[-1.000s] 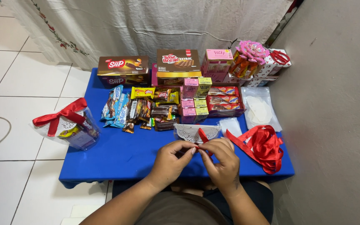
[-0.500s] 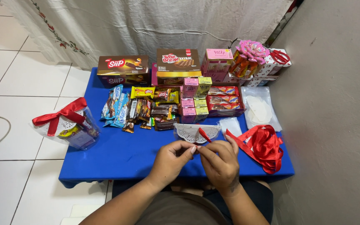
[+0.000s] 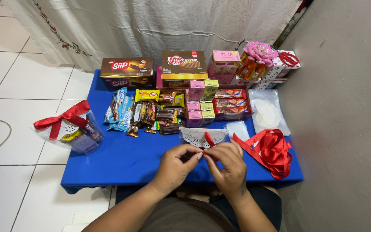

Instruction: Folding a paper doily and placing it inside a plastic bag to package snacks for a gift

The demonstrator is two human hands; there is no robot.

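My left hand (image 3: 177, 164) and my right hand (image 3: 228, 165) meet over the front middle of the blue table (image 3: 125, 157). Both pinch a thin red ribbon (image 3: 210, 141) between their fingertips. The ribbon runs up over a clear bag with a white doily (image 3: 196, 135) that lies flat just beyond my fingers. A loose heap of the same red ribbon (image 3: 273, 150) lies to the right of my right hand.
A finished clear bag with a red bow (image 3: 69, 129) hangs off the table's left edge. Snack bars (image 3: 144, 111), small pink and green boxes (image 3: 202, 103) and brown snack cartons (image 3: 127, 72) fill the back. Clear bags with doilies (image 3: 267, 112) lie at right; a wall stands close beyond.
My hands have stayed at the ribbon with only small finger movements; my right hand has shifted slightly left toward my left.
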